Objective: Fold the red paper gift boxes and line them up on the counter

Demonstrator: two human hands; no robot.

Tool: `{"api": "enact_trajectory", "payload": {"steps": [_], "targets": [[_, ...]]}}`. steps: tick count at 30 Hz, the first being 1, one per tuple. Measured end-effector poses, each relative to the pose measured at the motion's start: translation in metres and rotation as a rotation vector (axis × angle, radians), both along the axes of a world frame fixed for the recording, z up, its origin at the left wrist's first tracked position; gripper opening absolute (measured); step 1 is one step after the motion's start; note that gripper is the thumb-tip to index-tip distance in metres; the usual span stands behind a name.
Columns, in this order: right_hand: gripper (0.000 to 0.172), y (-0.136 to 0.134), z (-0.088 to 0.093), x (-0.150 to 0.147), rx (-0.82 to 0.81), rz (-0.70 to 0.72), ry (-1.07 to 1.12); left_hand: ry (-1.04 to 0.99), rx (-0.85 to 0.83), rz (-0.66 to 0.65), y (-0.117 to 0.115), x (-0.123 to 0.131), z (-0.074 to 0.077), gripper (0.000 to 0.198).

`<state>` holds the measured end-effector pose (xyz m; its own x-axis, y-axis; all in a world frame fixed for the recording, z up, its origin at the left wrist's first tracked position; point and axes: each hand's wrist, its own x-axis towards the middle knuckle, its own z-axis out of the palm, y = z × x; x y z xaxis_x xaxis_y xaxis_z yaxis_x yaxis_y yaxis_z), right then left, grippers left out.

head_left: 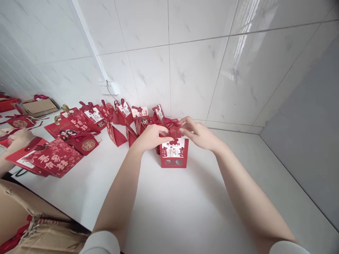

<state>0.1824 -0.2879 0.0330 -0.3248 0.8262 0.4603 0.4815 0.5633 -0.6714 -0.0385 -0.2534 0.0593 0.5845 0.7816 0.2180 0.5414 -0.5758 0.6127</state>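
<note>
A red box with a cartoon couple and small windows on its front stands upright on the white table. At its top is a dark red ribbon bow. My left hand pinches the left side of the ribbon, thumb stretched along the box's top edge. On the right side my right hand has its fingers bent around the ribbon, closed on it. Just behind and to the left, more red boxes touch or nearly touch the held one.
Red gift boxes and bags cover the left of the table. Another person's hand is at the far left. An open cardboard box sits below the table's left edge. A tiled wall rises behind.
</note>
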Motion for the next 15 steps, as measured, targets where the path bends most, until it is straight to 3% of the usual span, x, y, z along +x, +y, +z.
{"api": "enact_trajectory", "payload": {"steps": [3, 7, 11, 15], "targets": [[0.035, -0.001, 0.010, -0.001, -0.047, 0.035, 0.007, -0.018, -0.082, -0.024, 0.002, 0.007, -0.007, 0.023], [0.049, -0.001, 0.008, -0.012, 0.053, 0.111, 0.015, 0.029, -0.109, -0.022, 0.003, 0.013, -0.025, 0.028], [0.041, -0.001, 0.005, -0.018, 0.097, 0.126, -0.016, 0.014, -0.044, -0.017, 0.002, 0.015, -0.035, 0.031], [0.032, -0.001, 0.003, -0.017, 0.083, 0.086, 0.001, -0.017, -0.061, -0.034, 0.000, 0.015, -0.035, 0.029]]}}
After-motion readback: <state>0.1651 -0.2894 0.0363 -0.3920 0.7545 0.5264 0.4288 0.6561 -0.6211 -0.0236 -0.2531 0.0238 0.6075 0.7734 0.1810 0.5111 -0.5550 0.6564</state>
